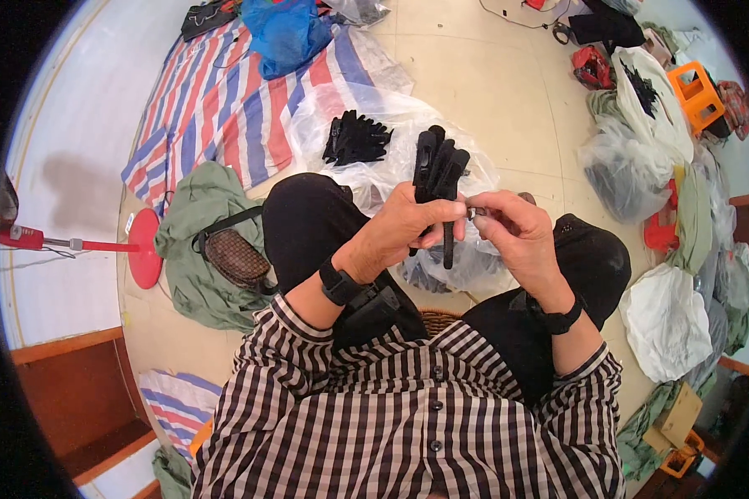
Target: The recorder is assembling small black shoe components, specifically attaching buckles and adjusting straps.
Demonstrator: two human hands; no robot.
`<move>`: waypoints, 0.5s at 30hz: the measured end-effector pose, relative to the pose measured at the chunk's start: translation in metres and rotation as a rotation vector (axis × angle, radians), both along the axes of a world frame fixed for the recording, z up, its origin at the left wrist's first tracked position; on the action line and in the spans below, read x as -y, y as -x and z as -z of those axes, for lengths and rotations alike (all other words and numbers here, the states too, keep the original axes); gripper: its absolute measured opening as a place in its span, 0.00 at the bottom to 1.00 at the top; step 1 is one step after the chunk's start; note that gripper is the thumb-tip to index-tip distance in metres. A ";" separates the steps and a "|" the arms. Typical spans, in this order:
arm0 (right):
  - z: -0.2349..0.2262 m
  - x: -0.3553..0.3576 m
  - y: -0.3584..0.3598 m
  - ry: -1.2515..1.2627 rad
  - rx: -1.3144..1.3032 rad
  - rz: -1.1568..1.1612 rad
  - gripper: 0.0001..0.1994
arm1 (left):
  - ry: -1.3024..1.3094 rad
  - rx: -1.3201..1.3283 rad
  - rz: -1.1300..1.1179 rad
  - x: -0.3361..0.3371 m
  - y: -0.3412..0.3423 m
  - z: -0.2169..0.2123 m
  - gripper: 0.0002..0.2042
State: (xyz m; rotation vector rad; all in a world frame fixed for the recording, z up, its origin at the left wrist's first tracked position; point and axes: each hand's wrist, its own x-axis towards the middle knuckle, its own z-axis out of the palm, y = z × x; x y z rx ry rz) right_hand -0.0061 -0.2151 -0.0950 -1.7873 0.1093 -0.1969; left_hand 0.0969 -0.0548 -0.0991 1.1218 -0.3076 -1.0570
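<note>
Pale floor tiles point(474, 75) spread under a seated person, a clear plastic sheet point(374, 108) catching one heap of black gloves point(355, 138). One black glove point(438, 170) stands upright above the knees, gripped by the left hand point(399, 229) so the right hand point(516, 233) can pinch something small at its cuff. Both hands are closed.

Black gloves point(438, 170) – striped red, white and blue tarp point(216, 100) – orange stool point(697, 93), checked shirt point(408, 416).
</note>
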 end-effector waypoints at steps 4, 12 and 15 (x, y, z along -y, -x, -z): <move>-0.003 0.002 -0.003 0.090 0.116 -0.073 0.11 | -0.040 0.033 0.030 0.001 0.001 -0.001 0.06; 0.000 -0.004 -0.007 -0.103 0.002 -0.011 0.11 | -0.074 0.015 0.016 0.001 0.006 -0.005 0.04; 0.001 -0.007 -0.006 -0.084 0.010 0.042 0.10 | -0.046 -0.043 -0.072 0.002 0.006 -0.006 0.05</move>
